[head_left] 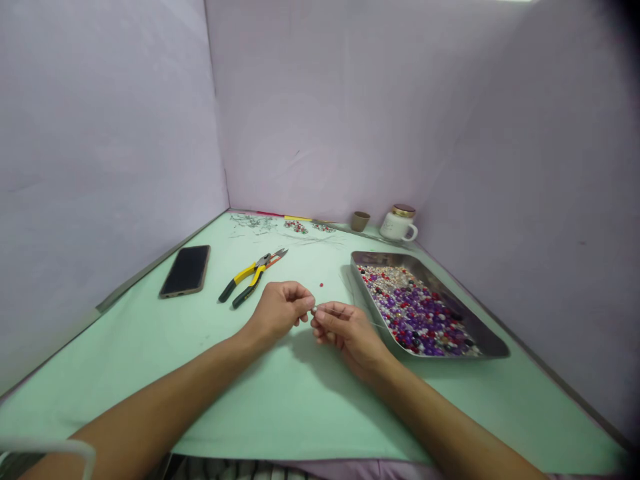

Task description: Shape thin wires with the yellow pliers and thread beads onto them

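My left hand (284, 308) and my right hand (346, 330) meet fingertip to fingertip above the middle of the green table (280, 407). Between them is a small pale bead (314, 310), pinched at the fingertips of my left hand. A thin wire (377, 325) trails to the right from my right hand, whose thumb and forefinger are pressed together on it. One red bead (321, 285) lies on the cloth just beyond the hands. To the right is a metal tray (493, 343) holding purple, red, white and black beads.
Yellow-black pliers (245, 273) and a phone (186, 270) lie at the left. Wire pieces (253, 223) and beaded pieces (296, 227) are at the back, near a brown cup (360, 221) and a white mug (397, 225). Walls enclose the table.
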Tool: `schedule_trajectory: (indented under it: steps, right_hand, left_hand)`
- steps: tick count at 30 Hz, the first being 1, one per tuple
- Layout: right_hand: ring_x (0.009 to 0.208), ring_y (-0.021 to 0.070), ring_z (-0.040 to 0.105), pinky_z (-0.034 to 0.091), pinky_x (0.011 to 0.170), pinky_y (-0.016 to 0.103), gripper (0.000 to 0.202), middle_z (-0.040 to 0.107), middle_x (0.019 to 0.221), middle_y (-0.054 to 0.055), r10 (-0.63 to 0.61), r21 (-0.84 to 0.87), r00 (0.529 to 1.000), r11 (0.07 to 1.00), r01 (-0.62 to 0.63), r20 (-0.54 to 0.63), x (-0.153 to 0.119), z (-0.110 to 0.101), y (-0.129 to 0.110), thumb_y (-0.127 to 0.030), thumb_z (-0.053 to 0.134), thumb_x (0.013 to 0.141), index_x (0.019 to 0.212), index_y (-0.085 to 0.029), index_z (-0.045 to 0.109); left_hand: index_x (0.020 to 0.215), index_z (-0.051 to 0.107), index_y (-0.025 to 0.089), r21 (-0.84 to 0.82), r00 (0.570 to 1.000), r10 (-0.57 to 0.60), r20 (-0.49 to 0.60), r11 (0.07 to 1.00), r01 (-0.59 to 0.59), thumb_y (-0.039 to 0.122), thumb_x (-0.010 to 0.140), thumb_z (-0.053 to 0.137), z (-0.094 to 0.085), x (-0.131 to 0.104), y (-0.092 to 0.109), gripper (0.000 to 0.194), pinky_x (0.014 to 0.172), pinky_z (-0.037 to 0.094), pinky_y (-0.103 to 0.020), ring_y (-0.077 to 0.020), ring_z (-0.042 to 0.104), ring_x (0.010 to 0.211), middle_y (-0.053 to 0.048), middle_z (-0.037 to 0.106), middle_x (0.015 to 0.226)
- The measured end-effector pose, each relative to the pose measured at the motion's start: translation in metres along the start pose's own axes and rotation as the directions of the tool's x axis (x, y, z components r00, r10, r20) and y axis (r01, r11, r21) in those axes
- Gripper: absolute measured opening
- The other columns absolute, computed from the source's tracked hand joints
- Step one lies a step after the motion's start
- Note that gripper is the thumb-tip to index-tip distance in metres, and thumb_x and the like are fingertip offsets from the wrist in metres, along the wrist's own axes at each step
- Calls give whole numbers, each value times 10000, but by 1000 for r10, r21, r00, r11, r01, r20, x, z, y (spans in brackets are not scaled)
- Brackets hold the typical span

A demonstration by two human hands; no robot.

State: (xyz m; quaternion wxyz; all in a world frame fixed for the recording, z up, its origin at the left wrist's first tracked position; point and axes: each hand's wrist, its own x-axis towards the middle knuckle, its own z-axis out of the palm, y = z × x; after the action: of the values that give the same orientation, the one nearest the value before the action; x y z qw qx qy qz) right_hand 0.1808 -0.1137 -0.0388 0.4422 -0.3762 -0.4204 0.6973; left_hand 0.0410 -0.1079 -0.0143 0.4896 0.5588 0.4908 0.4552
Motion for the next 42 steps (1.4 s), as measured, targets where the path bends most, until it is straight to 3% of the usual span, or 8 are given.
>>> schedule_trajectory:
  steps: [3, 9, 15, 20, 25, 31, 36, 42]
  right_hand:
    - [487, 70, 507, 387, 441, 177, 253, 587, 581, 8, -11, 17, 1000, 1000, 11, -23, 0, 2, 1, -298, 729, 555, 660, -116, 587]
    - [346, -4, 262, 115, 329, 141, 259, 460, 441, -61, -2, 138, 997, 990, 12, -75, 0, 6, 6, -279, 725, 549, 585, -129, 517]
    - [340, -8, 203, 68, 336, 148, 286, 437, 420, -76, 5, 245, 994, 969, 22, -106, 2, 5, 10, -293, 737, 525, 643, -138, 528]
    - [330, -5, 176, 68, 328, 155, 296, 407, 394, -90, -2, 240, 993, 970, 29, -114, 1, 8, 11, -320, 732, 543, 638, -145, 513]
    - [322, -1, 187, 96, 322, 154, 311, 399, 386, -93, -20, 227, 994, 973, 43, -105, 2, 10, 18, -353, 721, 561, 625, -151, 494]
    - [331, 1, 274, 133, 308, 134, 350, 460, 442, -67, -53, 195, 992, 978, 74, -110, 5, 10, 20, -390, 711, 570, 577, -146, 460]
    - [324, 8, 306, 184, 292, 125, 344, 468, 431, -69, -41, 203, 990, 977, 68, -136, 7, 9, 23, -384, 727, 550, 579, -146, 480]
    - [525, 82, 549, 458, 531, 208, 272, 619, 624, 21, -41, 114, 999, 992, 44, -26, 4, 12, 18, -384, 674, 627, 687, -128, 600]
  left_hand:
    - [545, 571, 132, 63, 1000, 23, -19, 998, -22, 149, 625, 578, 1, -1, 3, 81, 443, 358, -186, -67, 441, 433, 32, 506, 447]
    - [550, 590, 116, 36, 1000, -8, 13, 999, 8, 188, 629, 596, 1, 1, 0, 107, 444, 343, -199, -69, 433, 425, 26, 503, 423]
    - [630, 609, 97, -220, 986, -89, 140, 968, 119, 237, 629, 626, 0, 3, -4, 140, 453, 356, -198, -64, 458, 448, 12, 540, 488]
    - [629, 611, 91, -189, 990, -83, 114, 976, 104, 221, 604, 640, -1, 3, -4, 136, 402, 334, -199, -68, 441, 413, 14, 523, 457]
    - [579, 585, 97, -121, 997, -40, 64, 992, 47, 205, 603, 629, 1, 3, -1, 119, 395, 332, -208, -61, 417, 380, 23, 506, 435]
    - [691, 633, 73, -187, 985, -109, 131, 973, 132, 224, 596, 652, 2, 3, -2, 180, 421, 340, -203, -65, 444, 420, 11, 531, 458]
    - [630, 623, 76, -130, 984, -165, 71, 976, 173, 220, 583, 642, 5, 1, -2, 153, 374, 260, -194, -53, 372, 374, 44, 451, 364]
    - [602, 623, 93, -102, 986, -167, -1, 981, 166, 200, 565, 637, -3, 7, 2, 114, 376, 201, -194, -27, 298, 358, 52, 457, 378]
